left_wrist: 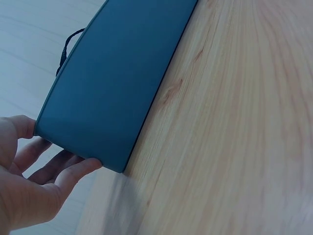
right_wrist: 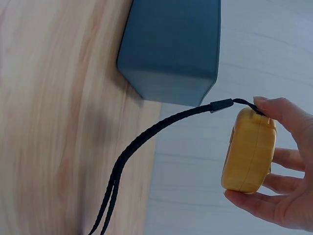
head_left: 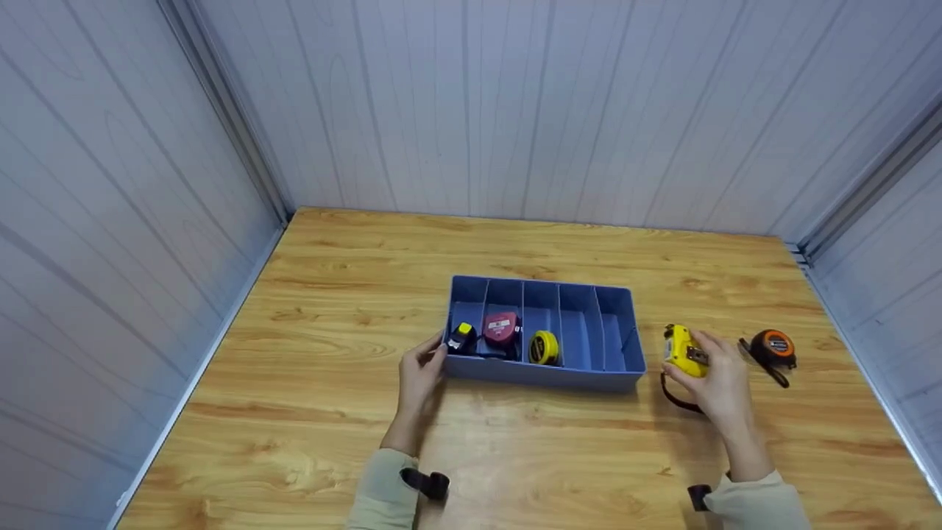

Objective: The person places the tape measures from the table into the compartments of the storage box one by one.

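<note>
At the left end of the blue divided box (head_left: 544,374), my left hand (head_left: 421,374) grips its front corner, thumb at the rim and fingers against the end wall (left_wrist: 93,93). To the right of the box my right hand (head_left: 725,379) holds a yellow tape measure (head_left: 683,352) above the table; its black wrist strap (right_wrist: 146,134) hangs down. Inside the box, in separate compartments from the left, lie a black-and-yellow tape measure (head_left: 462,337), a dark red tape measure (head_left: 501,329) and a yellow-and-black tape measure (head_left: 544,347).
A black-and-orange tape measure (head_left: 777,346) with a strap lies on the wooden table (head_left: 331,294) to the right of my right hand. The two rightmost compartments (head_left: 581,338) show bare floors. Pale panel walls (head_left: 500,110) enclose the table at the back and both sides.
</note>
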`<state>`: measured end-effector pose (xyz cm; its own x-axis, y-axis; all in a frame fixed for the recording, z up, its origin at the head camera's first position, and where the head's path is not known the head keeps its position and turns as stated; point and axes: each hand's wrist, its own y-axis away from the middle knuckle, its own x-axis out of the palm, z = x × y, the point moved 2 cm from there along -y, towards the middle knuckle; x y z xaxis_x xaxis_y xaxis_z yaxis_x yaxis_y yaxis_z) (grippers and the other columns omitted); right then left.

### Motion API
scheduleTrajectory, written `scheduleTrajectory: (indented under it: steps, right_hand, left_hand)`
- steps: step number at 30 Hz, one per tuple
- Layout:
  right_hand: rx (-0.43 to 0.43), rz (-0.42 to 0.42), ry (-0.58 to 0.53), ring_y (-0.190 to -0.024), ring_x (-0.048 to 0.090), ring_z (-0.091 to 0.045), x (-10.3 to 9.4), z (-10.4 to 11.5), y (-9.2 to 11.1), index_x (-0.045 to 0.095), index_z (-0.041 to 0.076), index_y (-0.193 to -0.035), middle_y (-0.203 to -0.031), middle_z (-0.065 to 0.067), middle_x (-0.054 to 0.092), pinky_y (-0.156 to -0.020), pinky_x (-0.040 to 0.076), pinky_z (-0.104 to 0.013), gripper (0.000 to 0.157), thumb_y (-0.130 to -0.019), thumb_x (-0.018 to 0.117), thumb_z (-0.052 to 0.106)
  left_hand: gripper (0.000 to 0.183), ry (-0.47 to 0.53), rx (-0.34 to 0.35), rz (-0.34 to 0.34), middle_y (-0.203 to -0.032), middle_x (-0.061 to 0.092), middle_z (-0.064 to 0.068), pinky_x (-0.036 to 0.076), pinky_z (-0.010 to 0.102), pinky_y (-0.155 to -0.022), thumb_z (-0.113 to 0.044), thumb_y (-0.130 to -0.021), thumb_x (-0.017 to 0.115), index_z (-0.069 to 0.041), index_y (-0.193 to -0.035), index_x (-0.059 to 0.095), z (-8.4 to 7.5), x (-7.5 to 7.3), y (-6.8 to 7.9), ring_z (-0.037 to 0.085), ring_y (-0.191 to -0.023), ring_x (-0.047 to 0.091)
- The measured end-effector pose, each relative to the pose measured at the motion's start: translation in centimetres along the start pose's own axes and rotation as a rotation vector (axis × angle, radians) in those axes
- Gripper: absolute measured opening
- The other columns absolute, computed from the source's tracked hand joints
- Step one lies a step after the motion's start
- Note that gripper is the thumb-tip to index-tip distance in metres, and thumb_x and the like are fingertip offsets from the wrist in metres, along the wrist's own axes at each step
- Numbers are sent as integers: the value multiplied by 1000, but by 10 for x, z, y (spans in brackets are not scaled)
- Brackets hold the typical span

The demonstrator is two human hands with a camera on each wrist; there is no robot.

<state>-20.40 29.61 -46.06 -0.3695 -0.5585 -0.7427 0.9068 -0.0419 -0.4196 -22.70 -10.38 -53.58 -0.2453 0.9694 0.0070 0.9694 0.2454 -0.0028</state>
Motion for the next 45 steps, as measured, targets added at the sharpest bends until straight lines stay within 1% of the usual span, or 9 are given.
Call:
scheduleTrajectory:
  steps: [10,18,22,27,32,35,39,41,45]
  right_hand:
    - [11,27,-48,-100,45,-44,10,16,-7,52,-9,-116,-112,-30,48,-80,40,-53,61,-65,78,11]
    - [-16,28,-80,-104,44,-43,19,27,-12,53,-10,-116,-115,-30,48,-85,36,-53,62,-64,79,13]
    - [-40,14,-101,-101,46,-42,23,33,-16,54,-8,-115,-113,-29,49,-81,40,-52,61,-63,79,13]
    - [-78,-10,-121,-98,49,-41,30,41,-21,56,-8,-113,-111,-28,52,-78,42,-50,61,-61,81,12]
    - [-86,-4,-150,-98,50,-40,38,47,-25,55,-9,-113,-111,-28,51,-79,43,-49,62,-60,81,11]
    - [-88,11,-161,-97,50,-40,42,51,-27,55,-8,-114,-111,-28,51,-77,44,-48,62,-62,81,13]
    - [-87,31,-172,-97,51,-38,48,55,-30,54,-6,-116,-111,-27,51,-75,46,-46,62,-64,80,16]
    - [-83,37,-181,-98,51,-38,51,56,-31,54,-6,-116,-112,-27,51,-77,45,-46,62,-64,79,16]
    - [-83,35,-196,-102,49,-39,57,59,-35,54,-6,-117,-115,-27,50,-81,43,-46,62,-65,79,16]
  left_hand:
    - [29,19,5,-8,-100,62,16,40,20,-49,-7,-85,56,1,-113,60,-1,1,0,15,-72,51]
    - [29,81,90,-3,-96,63,13,40,20,-48,-11,-84,58,1,-110,61,-2,1,4,13,-70,51]
    - [29,26,53,-17,-98,63,13,39,20,-48,-10,-84,57,0,-111,61,-2,0,2,14,-71,51]
    - [28,20,30,-15,-102,62,17,39,19,-49,-5,-84,57,1,-112,60,-4,0,0,17,-71,52]
    - [28,11,39,-5,-100,61,21,40,20,-50,0,-83,56,6,-110,59,-19,-1,6,18,-71,52]
    - [28,-4,64,3,-96,62,20,41,21,-51,-2,-84,55,7,-110,58,-15,-1,6,15,-71,53]
    - [29,-2,50,-11,-90,62,16,41,21,-50,-5,-84,56,4,-111,59,-1,-1,1,14,-71,52]
    - [29,10,12,-27,-88,62,14,40,20,-48,-6,-84,57,3,-112,59,-2,0,1,15,-70,52]
    - [29,50,-15,-19,-86,61,15,39,20,-46,-3,-84,56,4,-113,58,-11,0,4,20,-70,52]
